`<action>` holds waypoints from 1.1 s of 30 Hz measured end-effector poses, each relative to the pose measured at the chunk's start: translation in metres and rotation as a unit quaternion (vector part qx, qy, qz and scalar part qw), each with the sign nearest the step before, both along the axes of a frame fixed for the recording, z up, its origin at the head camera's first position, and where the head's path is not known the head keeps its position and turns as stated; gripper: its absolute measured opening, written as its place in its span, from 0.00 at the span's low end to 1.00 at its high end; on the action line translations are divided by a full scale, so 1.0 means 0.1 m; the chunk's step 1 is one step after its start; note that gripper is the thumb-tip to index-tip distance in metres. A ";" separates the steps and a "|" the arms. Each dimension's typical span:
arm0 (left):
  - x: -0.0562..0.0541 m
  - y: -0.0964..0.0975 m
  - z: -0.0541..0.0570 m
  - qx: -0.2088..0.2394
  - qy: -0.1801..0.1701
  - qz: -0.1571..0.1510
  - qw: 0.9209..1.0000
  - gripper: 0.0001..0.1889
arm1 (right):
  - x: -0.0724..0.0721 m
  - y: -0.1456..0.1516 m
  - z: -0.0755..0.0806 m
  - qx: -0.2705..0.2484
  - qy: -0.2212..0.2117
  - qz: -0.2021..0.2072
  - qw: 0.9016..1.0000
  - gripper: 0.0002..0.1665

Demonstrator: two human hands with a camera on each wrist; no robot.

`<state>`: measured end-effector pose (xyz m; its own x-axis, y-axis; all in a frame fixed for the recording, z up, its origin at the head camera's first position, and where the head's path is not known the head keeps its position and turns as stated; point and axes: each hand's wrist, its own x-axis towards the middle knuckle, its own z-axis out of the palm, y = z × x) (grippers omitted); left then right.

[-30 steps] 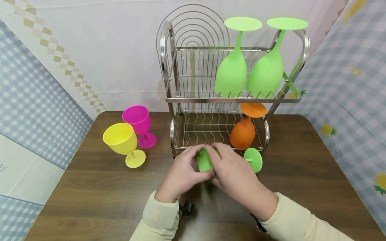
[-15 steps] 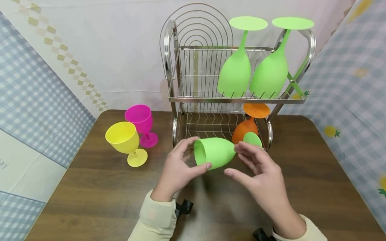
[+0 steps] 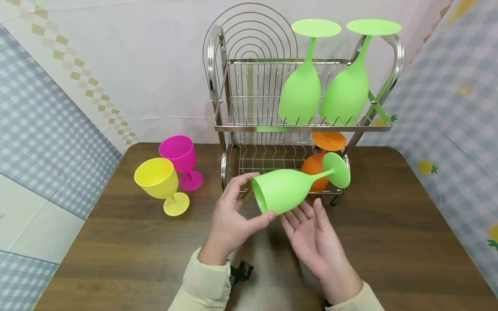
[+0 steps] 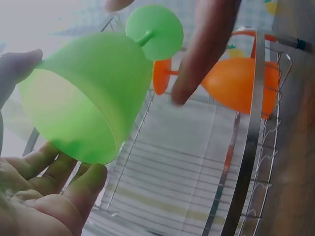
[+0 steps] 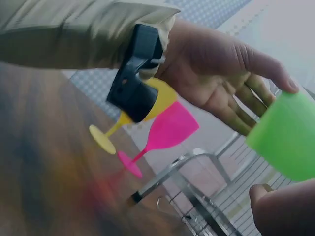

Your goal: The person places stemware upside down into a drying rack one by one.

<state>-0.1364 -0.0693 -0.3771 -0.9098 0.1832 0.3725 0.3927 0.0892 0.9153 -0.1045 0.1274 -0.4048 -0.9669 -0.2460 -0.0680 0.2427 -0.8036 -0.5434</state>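
Head view: green goblet (image 3: 283, 190) in the air just above the near edge of the dish rack (image 3: 241, 128), lying nearly sideways, mouth to the left, foot to the right and somewhat higher. Left hand (image 3: 229, 222) pinches the bowl by its mouth, thumb on the near side, fingers beyond. Right hand (image 3: 317, 244) palm up, thumb spread, fingers fairly straight, tips just beneath the bowl; contact cannot be told. Change: half a second ago the right fingers were up at the stem; now stem and foot are bare and the foot stands farther right, in front of the orange goblet (image 3: 313, 166). My reading: support now falls chiefly to the left hand, and the piece, being reoriented, rests on neither rack nor worktop (image 3: 136, 263). Two upturned green goblets (image 3: 300, 93) fill the right of the upper tier. Magenta goblet (image 3: 180, 152) and yellow goblet (image 3: 157, 179) stand upright, left of the rack.

Left wrist view: bowl mouth faces the lens; left thumb on the rim at one side, fingertips at the opposite side. Blurred fingers of the right hand cross the top.

Right wrist view: left thumb touches the bowl; only part of the right hand shows, so its grip cannot be told here.
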 end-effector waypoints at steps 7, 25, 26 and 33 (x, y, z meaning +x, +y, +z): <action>0.02 0.05 -0.02 -0.013 0.013 -0.030 0.999 0.42 | -0.07 -0.10 0.02 -0.053 0.042 -0.029 0.997 0.17; -0.21 -0.15 -0.16 -0.002 0.032 0.071 0.997 0.31 | -0.36 -0.07 0.02 0.132 0.051 -0.122 0.982 0.18; -0.25 -0.17 -0.18 -0.001 0.038 0.094 0.995 0.29 | -0.39 -0.07 0.03 0.154 0.044 -0.133 0.978 0.20; -0.45 -0.30 -0.41 -0.029 0.042 0.232 0.971 0.23 | -0.55 -0.08 0.05 0.331 0.046 -0.182 0.925 0.39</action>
